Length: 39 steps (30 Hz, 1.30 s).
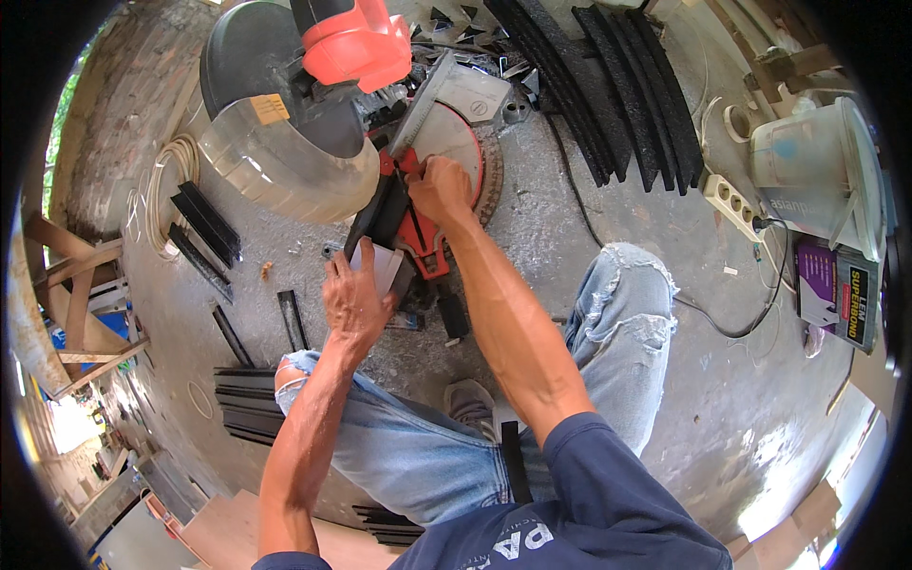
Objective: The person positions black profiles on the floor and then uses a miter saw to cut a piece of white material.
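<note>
From the head view, a black strip (pixel 380 214) is pinned on the miter saw (pixel 313 123) base, grasped by the right hand (pixel 442 190). A white block (pixel 380 266) just beside it is gripped by the left hand (pixel 353 296). More black strips (pixel 608 85) are stacked on the floor (pixel 722 380) behind.

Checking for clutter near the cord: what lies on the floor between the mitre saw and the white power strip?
In the head view, a bundle of long black strips lies between the mitre saw and the white power strip, with a thin black cable alongside.
</note>
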### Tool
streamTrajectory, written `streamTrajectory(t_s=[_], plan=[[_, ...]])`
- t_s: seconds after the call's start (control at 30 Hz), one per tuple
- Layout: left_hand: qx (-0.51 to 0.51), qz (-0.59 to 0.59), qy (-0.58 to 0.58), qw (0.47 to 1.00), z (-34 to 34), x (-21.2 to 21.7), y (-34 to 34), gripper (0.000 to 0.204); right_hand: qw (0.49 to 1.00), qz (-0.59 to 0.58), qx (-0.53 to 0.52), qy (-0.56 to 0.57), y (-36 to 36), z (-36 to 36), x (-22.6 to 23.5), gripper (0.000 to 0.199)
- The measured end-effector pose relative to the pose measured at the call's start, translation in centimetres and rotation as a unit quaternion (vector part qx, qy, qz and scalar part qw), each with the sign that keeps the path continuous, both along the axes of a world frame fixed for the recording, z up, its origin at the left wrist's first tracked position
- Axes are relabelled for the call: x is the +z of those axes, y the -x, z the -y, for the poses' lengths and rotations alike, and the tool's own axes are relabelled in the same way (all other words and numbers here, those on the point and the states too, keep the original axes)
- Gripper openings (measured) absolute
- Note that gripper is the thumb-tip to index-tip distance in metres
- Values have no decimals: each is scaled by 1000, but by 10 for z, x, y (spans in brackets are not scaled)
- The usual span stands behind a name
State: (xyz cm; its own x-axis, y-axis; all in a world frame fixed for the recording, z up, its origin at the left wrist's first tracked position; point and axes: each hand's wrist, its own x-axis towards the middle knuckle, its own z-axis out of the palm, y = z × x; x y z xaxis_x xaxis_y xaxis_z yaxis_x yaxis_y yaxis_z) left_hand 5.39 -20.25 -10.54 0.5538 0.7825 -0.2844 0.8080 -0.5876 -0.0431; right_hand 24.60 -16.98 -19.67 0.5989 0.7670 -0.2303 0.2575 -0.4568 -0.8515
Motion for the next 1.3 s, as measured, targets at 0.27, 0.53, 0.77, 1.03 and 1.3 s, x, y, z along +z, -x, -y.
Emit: streamTrajectory(t_s=[0.27,0.53,0.77,1.03,1.3], plan=[[20,-7,12,1000,2,3,2,92,1000,-3,3,11,0,-2,2,25],[7,237,-101,966,-19,-22,-4,36,999,-4,22,40,-3,-2,0,30],[287,276,-112,910,-43,-61,-14,32,998,-6,27,56,-3,-3,0,32],[384,152,-66,908,-43,-55,-23,44,997,30,29,59,0,-1,-4,28],[364,160,-95,913,-41,-58,-25,52,994,-58,60,-69,-15,10,-9,29]])
